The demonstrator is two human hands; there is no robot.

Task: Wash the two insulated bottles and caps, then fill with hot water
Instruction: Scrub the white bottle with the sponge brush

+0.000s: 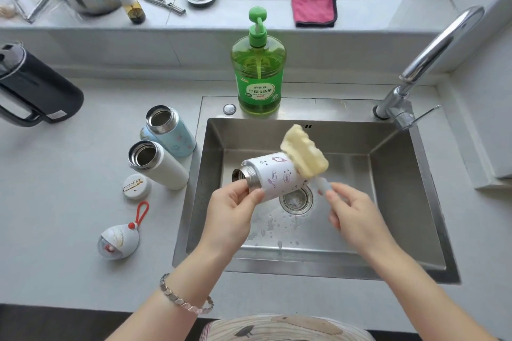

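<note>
Left hand (pixel 235 207): fingers and thumb curled round the neck end of a white patterned bottle (pixel 274 177). The bottle is held over the sink (pixel 401 202), tipped nearly onto its side, with its open mouth pointing left and its base up and to the right. It hangs above the drain (pixel 296 199).

Right hand (pixel 352 210): fingers pinch the pale handle of a sponge brush (pixel 304 152). The yellow sponge head lies against the outside of the bottle near its base.

Water drops lie on the sink floor near the drain.

On the surface (pixel 69 202) left of the sink:
- A blue bottle (pixel 171 133) and a white bottle (pixel 160 166), both uncapped, stand just beside each other.
- A flat white cap (pixel 136 187) lies near the white bottle.
- A rounded cap with a red loop (pixel 116 241) lies closer to the person.
- A black jug (pixel 36 86) stands at the far left.

A green soap bottle (pixel 259 69) stands on the sink's back rim. The tap (pixel 432 63) is at the right rear corner. A pink cloth (pixel 314 10) lies on the windowsill.
</note>
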